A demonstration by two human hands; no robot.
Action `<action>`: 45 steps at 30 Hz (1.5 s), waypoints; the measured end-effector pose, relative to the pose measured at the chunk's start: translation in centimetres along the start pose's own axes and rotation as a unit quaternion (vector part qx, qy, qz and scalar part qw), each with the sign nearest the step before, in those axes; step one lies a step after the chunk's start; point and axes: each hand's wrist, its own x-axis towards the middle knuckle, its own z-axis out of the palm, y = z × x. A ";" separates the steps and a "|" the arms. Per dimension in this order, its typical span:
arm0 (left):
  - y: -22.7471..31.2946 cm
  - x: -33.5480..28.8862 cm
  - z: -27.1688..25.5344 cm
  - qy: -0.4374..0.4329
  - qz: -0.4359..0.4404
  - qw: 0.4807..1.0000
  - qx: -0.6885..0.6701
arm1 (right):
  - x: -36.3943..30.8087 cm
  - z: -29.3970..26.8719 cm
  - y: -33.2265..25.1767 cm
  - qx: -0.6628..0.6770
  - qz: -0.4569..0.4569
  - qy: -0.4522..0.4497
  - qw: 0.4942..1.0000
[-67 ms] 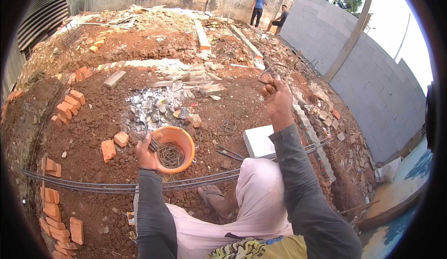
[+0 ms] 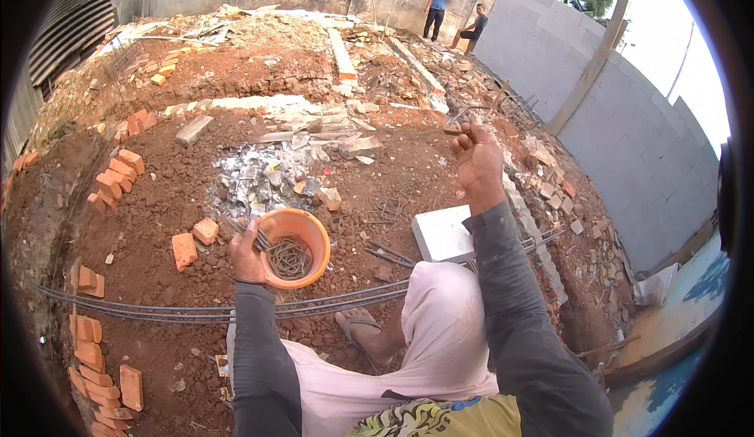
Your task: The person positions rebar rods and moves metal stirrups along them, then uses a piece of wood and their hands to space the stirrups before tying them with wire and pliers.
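My left hand (image 2: 247, 258) is closed at the left side of an orange bucket (image 2: 317, 242), thumb up by its rim. Several dark, thin metal pieces (image 2: 262, 241) show between these fingers and the bucket; their kind is hard to make out. Inside the bucket lies a tangle of bent steel rings (image 2: 289, 258). Raised out to the right, my right hand (image 2: 479, 162) pinches a bent steel rod stirrup (image 2: 471, 111) at its fingertips. More square steel stirrups (image 2: 385, 211) lie on the soil beyond the bucket.
Long steel bars (image 2: 173, 315) cross the ground in front of me. A white block (image 2: 442, 234) stands by my knee. Orange bricks (image 2: 93, 358) line the left. Ash and debris (image 2: 263, 174) lie ahead. Two people (image 2: 437, 9) are near the far wall, beside a grey block wall (image 2: 628, 138).
My right hand has moved slightly right and down, and the stirrup in it has turned to a flatter angle. My left hand and the bucket stay nearly in place.
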 end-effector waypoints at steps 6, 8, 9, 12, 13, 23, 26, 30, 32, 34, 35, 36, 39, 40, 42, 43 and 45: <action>1.5 0.6 0.7 0.084 0.041 0.989 0.110 | 2.6 0.6 -3.3 -0.003 -0.020 -0.124 0.992; 1.1 1.0 0.4 0.073 0.056 0.988 0.125 | 1.2 -0.7 -1.3 -0.055 -0.002 -0.113 0.992; 0.8 1.3 -1.4 0.080 0.068 0.985 0.137 | 0.6 -0.9 0.0 -0.082 0.031 -0.128 0.988; 1.8 0.0 -4.3 0.133 0.078 0.983 0.096 | -0.4 -0.5 2.5 -0.181 0.067 -0.179 0.965; 1.8 -0.2 -5.3 0.153 0.081 0.983 0.064 | -0.5 -0.2 3.1 -0.216 0.069 -0.196 0.954; -0.9 2.2 -7.9 0.190 0.107 0.976 0.013 | 0.3 -2.1 3.8 -0.378 -0.085 -0.204 0.899; 0.3 3.8 -11.2 0.194 0.090 0.977 0.028 | -1.6 2.4 4.9 -0.353 -0.009 -0.165 0.921; -1.4 3.2 -6.3 0.174 0.070 0.977 0.099 | 0.1 -0.7 4.9 -0.283 0.004 -0.105 0.953; -1.1 2.4 -4.0 0.194 0.074 0.964 0.166 | -0.1 -1.1 5.2 -0.256 0.020 -0.092 0.962; -0.5 2.7 -4.5 0.199 0.079 0.958 0.189 | -0.2 -0.8 5.6 -0.212 0.017 -0.081 0.974; -0.3 2.8 -4.9 0.198 0.083 0.958 0.193 | 0.0 -0.6 5.8 -0.190 0.015 -0.079 0.978; -0.1 3.4 -5.8 0.187 0.085 0.961 0.184 | 0.1 -0.1 6.1 -0.161 0.029 -0.064 0.984; 0.2 4.0 -6.8 0.157 0.077 0.971 0.163 | 0.3 -0.1 6.2 -0.135 0.027 -0.052 0.989; 0.1 4.1 -6.9 0.155 0.075 0.973 0.153 | 0.5 -0.1 6.2 -0.133 0.026 -0.050 0.989; 0.0 3.8 -6.2 0.167 0.071 0.974 0.140 | 0.8 -0.5 6.4 -0.133 0.025 -0.044 0.990; -0.1 3.7 -5.8 0.179 0.071 0.972 0.135 | 1.0 -0.6 6.5 -0.144 0.019 -0.045 0.988; 0.1 3.5 -5.6 0.183 0.073 0.972 0.128 | 0.8 -0.2 6.4 -0.165 0.010 -0.052 0.985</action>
